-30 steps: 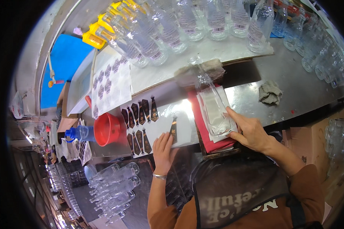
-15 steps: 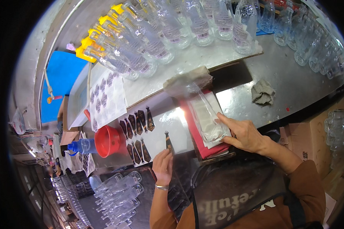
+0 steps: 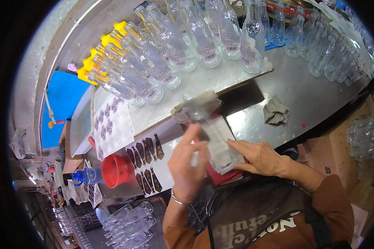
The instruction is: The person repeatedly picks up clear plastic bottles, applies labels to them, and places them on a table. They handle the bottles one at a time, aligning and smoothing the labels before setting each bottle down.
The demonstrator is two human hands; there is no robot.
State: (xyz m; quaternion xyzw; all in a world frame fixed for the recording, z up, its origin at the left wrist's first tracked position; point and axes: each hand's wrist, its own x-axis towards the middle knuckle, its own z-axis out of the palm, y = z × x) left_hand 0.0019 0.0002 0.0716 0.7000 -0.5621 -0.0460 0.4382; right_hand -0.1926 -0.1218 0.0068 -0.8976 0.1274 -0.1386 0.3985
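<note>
Fingers of the right hand are curved and partly open, thumb apart from forefinger, and they hold the base end of a clear bottle. This bottle lies on a white pad above red cloth, its blurred neck at a rolled rag. Left hand is blurred beside the bottle; I cannot tell how far its fingers open, or what they hold. Further left, dark labels lie on a white sheet, near a red pot.
</note>
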